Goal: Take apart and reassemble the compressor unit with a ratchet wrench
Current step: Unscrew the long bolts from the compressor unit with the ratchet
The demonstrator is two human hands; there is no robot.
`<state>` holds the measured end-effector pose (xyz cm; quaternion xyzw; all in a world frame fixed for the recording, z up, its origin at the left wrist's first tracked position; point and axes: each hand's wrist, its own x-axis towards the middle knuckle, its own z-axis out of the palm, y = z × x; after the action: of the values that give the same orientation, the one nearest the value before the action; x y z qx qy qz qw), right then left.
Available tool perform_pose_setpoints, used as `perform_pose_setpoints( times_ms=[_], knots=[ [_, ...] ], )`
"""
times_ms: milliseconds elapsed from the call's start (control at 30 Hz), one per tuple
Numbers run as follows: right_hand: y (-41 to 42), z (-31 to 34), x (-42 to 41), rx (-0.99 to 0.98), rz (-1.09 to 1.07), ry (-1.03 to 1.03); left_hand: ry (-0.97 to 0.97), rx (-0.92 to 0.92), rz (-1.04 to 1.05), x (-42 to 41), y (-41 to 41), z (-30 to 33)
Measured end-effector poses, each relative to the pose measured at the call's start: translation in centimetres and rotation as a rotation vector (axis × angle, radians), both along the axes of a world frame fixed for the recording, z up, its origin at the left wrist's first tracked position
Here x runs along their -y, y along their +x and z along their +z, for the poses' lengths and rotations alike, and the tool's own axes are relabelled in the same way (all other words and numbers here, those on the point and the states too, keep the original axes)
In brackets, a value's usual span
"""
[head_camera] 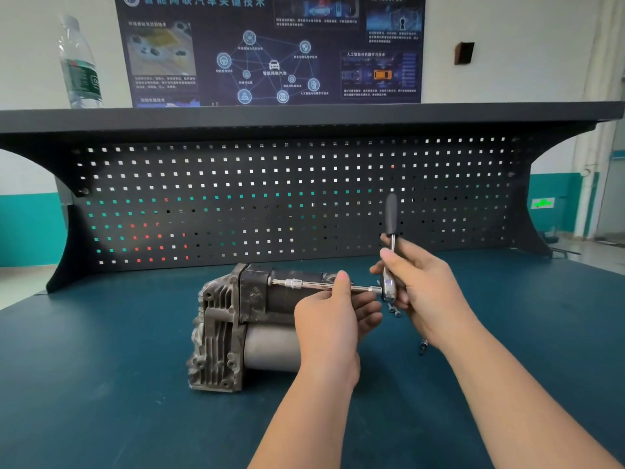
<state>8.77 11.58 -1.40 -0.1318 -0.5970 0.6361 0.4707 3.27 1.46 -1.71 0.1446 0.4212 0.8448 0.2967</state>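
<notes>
The grey cast-metal compressor unit [221, 328] lies on its side on the dark teal bench, its finned end facing left. A ratchet wrench [390, 265] stands with its black handle pointing up, and its long chrome extension bar [304, 284] runs horizontally left into the top of the compressor's dark block. My left hand [333, 316] pinches the extension bar from below, thumb on top. Around the ratchet head and lower shaft curls my right hand [417, 282].
Loose bolts [395, 310] lie on the bench under the ratchet head, and another small part [422, 345] lies right of my left wrist. A perforated back panel [270, 198] rises behind the compressor. A water bottle [79, 66] stands on the shelf at top left.
</notes>
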Motion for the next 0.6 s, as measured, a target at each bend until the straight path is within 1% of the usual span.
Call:
perform_pose_setpoints(
  times_ms=[100, 233, 433, 600],
  knots=[
    [0.14, 0.11, 0.25, -0.038, -0.031, 0.103, -0.03, -0.036, 0.014, 0.04, 0.02, -0.07],
    [0.1, 0.07, 0.39, -0.075, -0.045, 0.09, -0.059, -0.065, 0.014, 0.13, -0.17, -0.09],
    [0.15, -0.04, 0.63, -0.068, -0.025, 0.077, -0.122, -0.107, 0.027, 0.28, -0.21, -0.01],
    [0.1, -0.03, 0.56, -0.059, -0.047, 0.082, -0.101, -0.073, 0.014, 0.24, -0.35, 0.12]
  ],
)
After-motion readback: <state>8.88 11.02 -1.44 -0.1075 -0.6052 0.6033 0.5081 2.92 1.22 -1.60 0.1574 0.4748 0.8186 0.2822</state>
